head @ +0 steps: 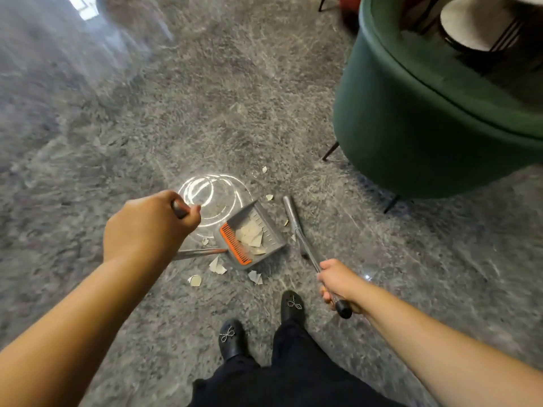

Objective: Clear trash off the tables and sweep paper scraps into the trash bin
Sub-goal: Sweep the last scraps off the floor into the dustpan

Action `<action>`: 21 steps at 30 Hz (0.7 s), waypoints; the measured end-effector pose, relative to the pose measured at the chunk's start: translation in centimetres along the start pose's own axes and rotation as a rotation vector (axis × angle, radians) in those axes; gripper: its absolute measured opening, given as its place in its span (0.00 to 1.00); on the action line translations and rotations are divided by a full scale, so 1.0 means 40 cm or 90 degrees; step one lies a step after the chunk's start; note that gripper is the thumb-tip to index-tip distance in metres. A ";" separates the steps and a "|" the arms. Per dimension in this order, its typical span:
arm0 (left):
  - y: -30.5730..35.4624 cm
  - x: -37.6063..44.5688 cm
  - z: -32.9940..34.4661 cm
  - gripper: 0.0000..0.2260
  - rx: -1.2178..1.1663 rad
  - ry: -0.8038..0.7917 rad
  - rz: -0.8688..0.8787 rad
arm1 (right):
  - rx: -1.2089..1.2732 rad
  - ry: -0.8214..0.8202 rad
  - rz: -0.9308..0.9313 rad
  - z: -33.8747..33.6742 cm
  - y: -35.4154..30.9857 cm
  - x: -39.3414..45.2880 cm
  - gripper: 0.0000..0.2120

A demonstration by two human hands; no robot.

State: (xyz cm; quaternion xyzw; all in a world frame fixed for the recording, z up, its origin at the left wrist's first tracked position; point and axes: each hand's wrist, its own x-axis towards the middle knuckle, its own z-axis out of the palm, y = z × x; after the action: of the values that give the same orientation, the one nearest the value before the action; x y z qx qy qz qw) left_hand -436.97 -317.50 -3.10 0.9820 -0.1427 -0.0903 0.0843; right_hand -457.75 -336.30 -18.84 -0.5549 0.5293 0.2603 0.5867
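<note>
The light around me is soft and even, fairly bright indoors. A ring-shaped glare (213, 198) shines on the glossy floor (117, 142) just past my left hand (147, 227), and a bright window reflection (83, 5) sits top left. The floor smears with motion blur toward the edges. The wide lens bends the green chair (417, 136) and stretches my forearms.
</note>
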 end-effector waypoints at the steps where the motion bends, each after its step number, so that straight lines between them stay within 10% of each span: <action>1: -0.020 -0.007 -0.004 0.13 -0.004 0.007 -0.020 | -0.019 -0.016 -0.006 0.010 -0.021 0.002 0.17; 21: -0.315 -0.161 -0.038 0.12 0.010 0.074 -0.281 | -0.273 -0.119 -0.114 0.144 -0.236 0.022 0.17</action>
State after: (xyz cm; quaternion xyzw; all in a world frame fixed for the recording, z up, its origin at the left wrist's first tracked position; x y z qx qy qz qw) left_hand -439.40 -303.48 -3.04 0.9936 0.0803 -0.0486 0.0628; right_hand -447.16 -333.57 -17.10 -0.6849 0.3539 0.3641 0.5227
